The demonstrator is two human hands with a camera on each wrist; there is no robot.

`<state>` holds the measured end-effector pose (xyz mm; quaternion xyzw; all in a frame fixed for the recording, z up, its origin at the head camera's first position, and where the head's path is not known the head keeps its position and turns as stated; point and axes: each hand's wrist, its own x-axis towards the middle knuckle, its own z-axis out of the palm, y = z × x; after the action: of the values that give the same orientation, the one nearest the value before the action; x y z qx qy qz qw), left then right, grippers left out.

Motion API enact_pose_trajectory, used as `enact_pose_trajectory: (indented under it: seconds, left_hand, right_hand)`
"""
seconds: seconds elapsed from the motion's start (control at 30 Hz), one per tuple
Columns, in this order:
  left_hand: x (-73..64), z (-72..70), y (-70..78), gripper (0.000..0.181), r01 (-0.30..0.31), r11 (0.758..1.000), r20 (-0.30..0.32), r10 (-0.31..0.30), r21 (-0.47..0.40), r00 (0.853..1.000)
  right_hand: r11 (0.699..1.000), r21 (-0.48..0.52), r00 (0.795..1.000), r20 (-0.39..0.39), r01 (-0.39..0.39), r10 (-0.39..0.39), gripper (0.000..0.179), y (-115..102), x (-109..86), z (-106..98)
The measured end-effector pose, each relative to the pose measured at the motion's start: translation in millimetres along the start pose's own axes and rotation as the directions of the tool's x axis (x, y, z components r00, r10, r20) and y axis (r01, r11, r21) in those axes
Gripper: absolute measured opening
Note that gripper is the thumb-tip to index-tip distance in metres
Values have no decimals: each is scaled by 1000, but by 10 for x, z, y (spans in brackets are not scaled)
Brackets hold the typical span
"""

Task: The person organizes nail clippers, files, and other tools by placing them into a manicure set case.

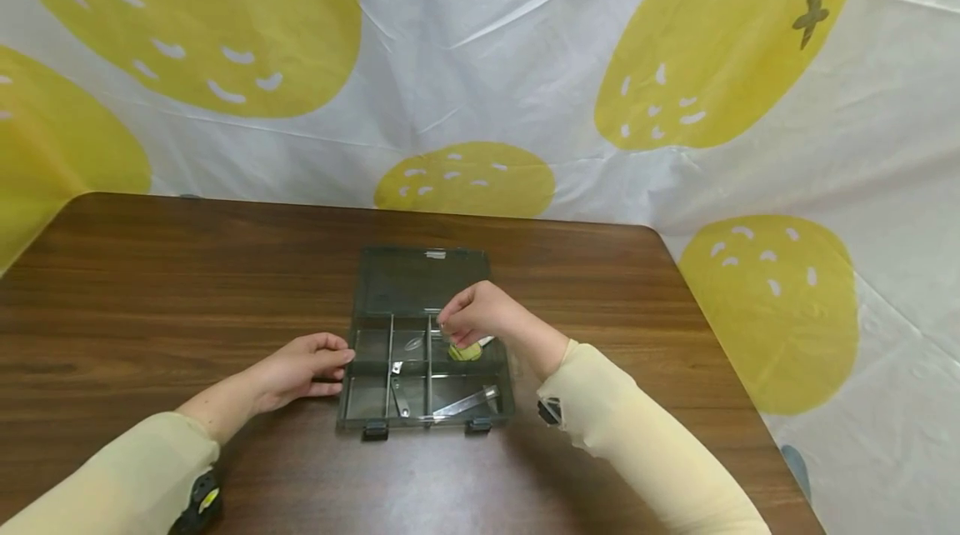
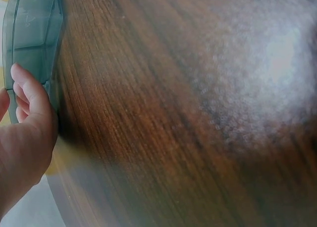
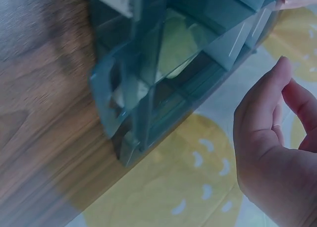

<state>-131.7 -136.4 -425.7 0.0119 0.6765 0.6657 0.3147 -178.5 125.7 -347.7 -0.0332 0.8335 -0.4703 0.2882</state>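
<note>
A smoky clear compartment box lies on the table, its lid swung open to the back. My left hand is at the box's left side, fingertips resting at the rim. Over the back right compartment, my right hand pinches a small thin object mostly hidden by the fingers; its kind I cannot tell. Below those fingers is a yellow-green item. The front middle compartment holds a slim metal tool; front right, a long silver tool lies slantwise. A clear oval piece is back middle.
Brown wood-grain table surrounds the box. A white curtain with yellow fruit shapes hangs behind the table and along its right side. Two dark latches stick out from the box's front edge.
</note>
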Motion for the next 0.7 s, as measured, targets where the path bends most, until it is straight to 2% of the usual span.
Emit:
enact_pose_trajectory:
  seconds: [0.37,0.7]
  left_hand:
    - [2,18,5,26,-3,1000,8,3,-6,1000]
    - [16,34,14,27,-2,1000,5,2,-8,1000]
  right_hand:
    - [1000,0,1000,22,12,-12,18,-47,103,172]
    - [1000,16,1000,18,-12,12,22,-51,128,194]
